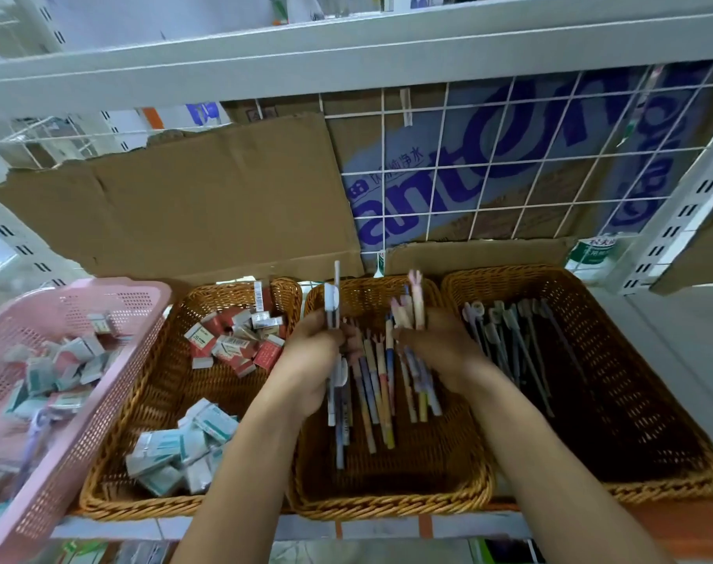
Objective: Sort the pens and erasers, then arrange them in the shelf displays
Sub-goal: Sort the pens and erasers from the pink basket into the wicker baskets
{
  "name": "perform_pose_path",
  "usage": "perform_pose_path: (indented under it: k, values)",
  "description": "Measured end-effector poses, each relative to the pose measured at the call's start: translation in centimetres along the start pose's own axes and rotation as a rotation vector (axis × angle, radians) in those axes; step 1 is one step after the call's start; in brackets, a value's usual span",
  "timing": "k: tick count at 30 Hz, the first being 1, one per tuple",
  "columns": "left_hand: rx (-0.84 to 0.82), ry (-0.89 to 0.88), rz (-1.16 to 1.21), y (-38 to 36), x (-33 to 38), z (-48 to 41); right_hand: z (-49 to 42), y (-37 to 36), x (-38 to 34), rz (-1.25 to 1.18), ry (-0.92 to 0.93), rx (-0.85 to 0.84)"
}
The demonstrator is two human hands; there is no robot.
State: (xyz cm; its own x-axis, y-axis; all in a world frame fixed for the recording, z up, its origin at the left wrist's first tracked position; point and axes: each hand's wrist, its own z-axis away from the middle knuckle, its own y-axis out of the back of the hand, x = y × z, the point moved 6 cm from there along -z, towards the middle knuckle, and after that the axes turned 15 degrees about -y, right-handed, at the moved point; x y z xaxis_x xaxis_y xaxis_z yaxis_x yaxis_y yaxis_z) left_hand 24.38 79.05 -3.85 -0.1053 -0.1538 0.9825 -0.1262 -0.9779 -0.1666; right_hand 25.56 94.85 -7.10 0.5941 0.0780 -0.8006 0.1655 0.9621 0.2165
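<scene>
Both your forearms reach forward over the middle wicker basket (387, 508). Your left hand (312, 360) grips a few white-and-grey pens (333, 303) that stick up past your fingers. Your right hand (440, 352) clutches a small bunch of pastel pens (415, 299), also upright. Blur hides the exact count in each.

Between your hands roughly ten coloured pens (371, 384) lie loose. There are three wicker baskets in a row. The left wicker basket (114, 474), beyond your left hand, holds red erasers (232, 339) and teal erasers (175, 453). The right wicker basket (672, 441), beyond your right hand, holds dark pens (521, 352). One pink basket (114, 295) sits farthest left.
</scene>
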Motion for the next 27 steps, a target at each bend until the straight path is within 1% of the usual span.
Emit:
perform_pose_path:
  k: [1,3,5,6,7,9,10,11,12,14,16,18,19,21,23,25,27]
  values:
    - [0.003,0.006,0.047,-0.4,0.0,0.1,0.0,-0.2,0.0,0.067,0.006,0.004]
    - [0.008,0.015,0.155,-1.2,-0.1,0.2,0.5,-0.1,-0.7,0.192,0.081,0.085]
    - [0.008,0.026,0.277,-1.9,-0.1,0.1,1.6,0.2,-1.4,0.182,0.158,0.138]
    - [0.003,0.031,0.340,-2.4,-0.1,0.0,2.1,0.3,-1.4,0.116,0.163,0.101]
    - [0.002,0.041,0.380,-2.7,-0.2,-0.1,2.7,0.2,-1.3,0.021,0.142,0.015]
    - [0.012,0.050,0.433,-3.5,-0.8,-0.5,4.3,-0.3,-0.8,-0.134,0.062,-0.221]
    - [0.012,0.048,0.451,-4.1,-0.9,-0.5,5.2,-0.4,-0.7,-0.130,0.059,-0.294]
    - [0.009,0.047,0.451,-4.8,-1.0,-0.6,5.8,-0.2,-0.6,-0.111,0.076,-0.320]
    - [-0.003,0.047,0.450,-5.6,-1.0,-0.5,6.2,0.2,-0.5,-0.111,0.103,-0.312]
    - [-0.010,0.031,0.400,-6.8,-0.9,-0.4,6.0,1.8,-0.2,-0.166,0.154,-0.194]
    - [0.049,-0.026,0.273,-7.0,-1.2,-0.6,5.5,4.6,0.4,-0.209,0.200,0.031]
    - [0.121,-0.138,0.009,-6.5,-1.2,-1.1,5.6,7.9,1.0,-0.259,0.247,0.255]
    - [0.111,-0.216,-0.131,-6.6,-0.9,-1.2,5.9,9.3,1.2,-0.279,0.267,0.333]
    - [0.001,-0.372,-0.314,-7.9,0.0,-0.8,6.4,11.3,1.3,-0.302,0.279,0.395]
    - [-0.215,-0.475,-0.481,-10.4,0.5,-0.2,6.6,12.1,1.3,-0.345,0.287,0.365]
    - [-0.442,-0.490,-0.562,-13.0,0.2,0.6,6.6,12.3,1.2,-0.441,0.302,0.302]
    - [-0.590,-0.458,-0.539,-15.0,-0.3,1.4,6.5,12.5,1.3,-0.557,0.294,0.237]
